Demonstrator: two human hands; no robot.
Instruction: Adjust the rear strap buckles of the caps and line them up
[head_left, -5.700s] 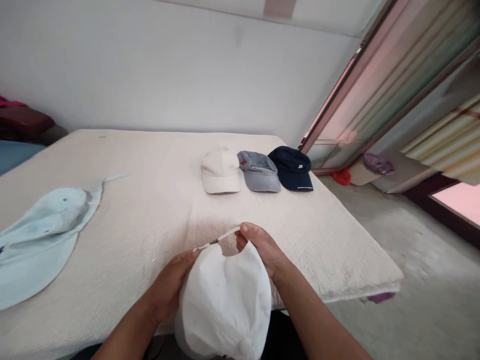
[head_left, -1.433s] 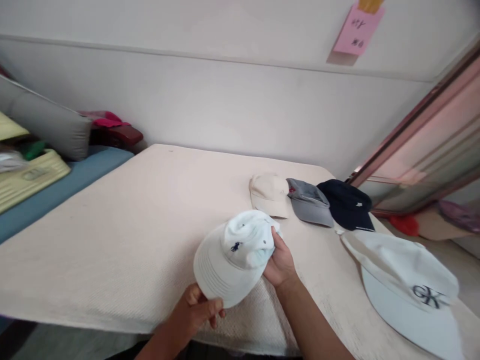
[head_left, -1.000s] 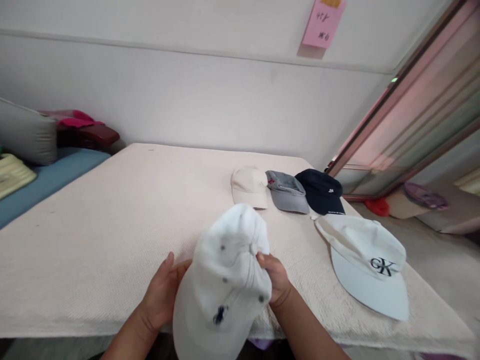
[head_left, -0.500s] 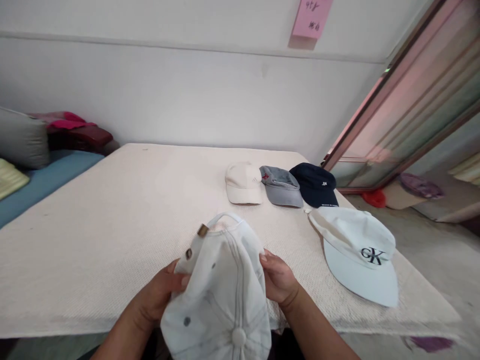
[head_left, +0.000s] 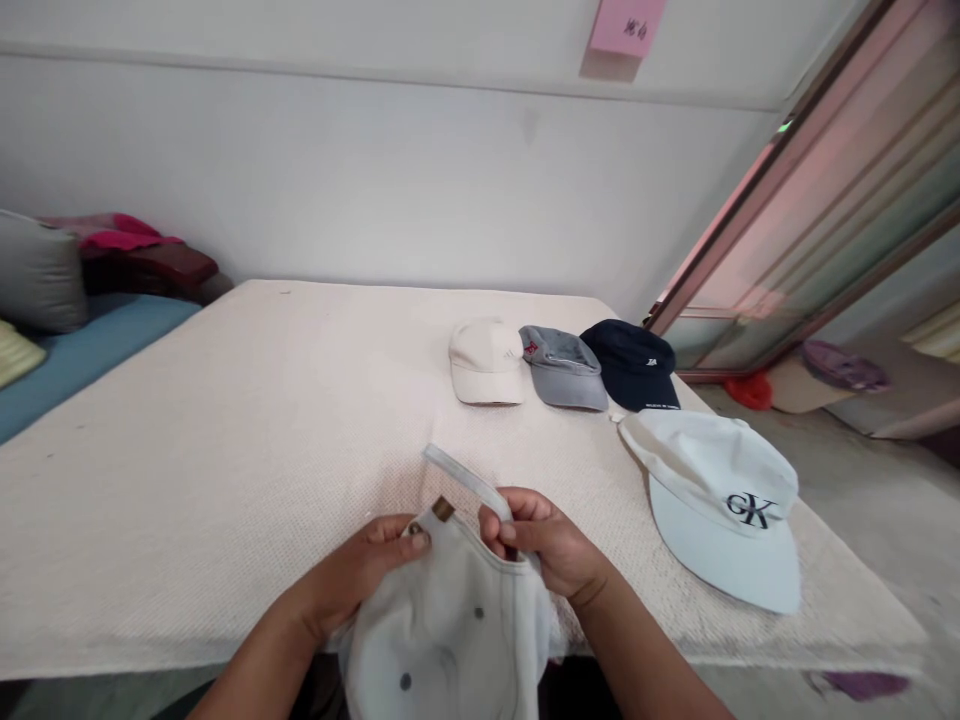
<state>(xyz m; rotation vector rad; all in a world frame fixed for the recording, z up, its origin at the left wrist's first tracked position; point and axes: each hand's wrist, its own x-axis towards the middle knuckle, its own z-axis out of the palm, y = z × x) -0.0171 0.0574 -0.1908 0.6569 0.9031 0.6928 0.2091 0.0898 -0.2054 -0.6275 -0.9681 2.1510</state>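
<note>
A white baseball cap (head_left: 442,640) with grey seams is held low at the table's front edge, its back turned away from me. My left hand (head_left: 364,570) pinches the cap's rear edge beside a brass buckle (head_left: 442,508). With thumb and fingers, my right hand (head_left: 540,540) grips the cap's white back strap (head_left: 469,482), whose free end sticks out up and to the left, apart from the buckle. To the right lies a large white cap (head_left: 724,510) with black letters, nearest to my right hand. The brim of the held cap is hidden.
On the pale cloth-covered table (head_left: 225,450), a cream cap (head_left: 486,360), a grey cap (head_left: 564,367) and a navy cap (head_left: 630,362) sit in a row farther back. A grey cushion (head_left: 41,270) lies at far left. A glass sliding door (head_left: 810,230) stands at right.
The strap has come out of the buckle and its end now hangs free. My right hand has moved from the cap's side to the strap; my left has shifted toward the buckle.
</note>
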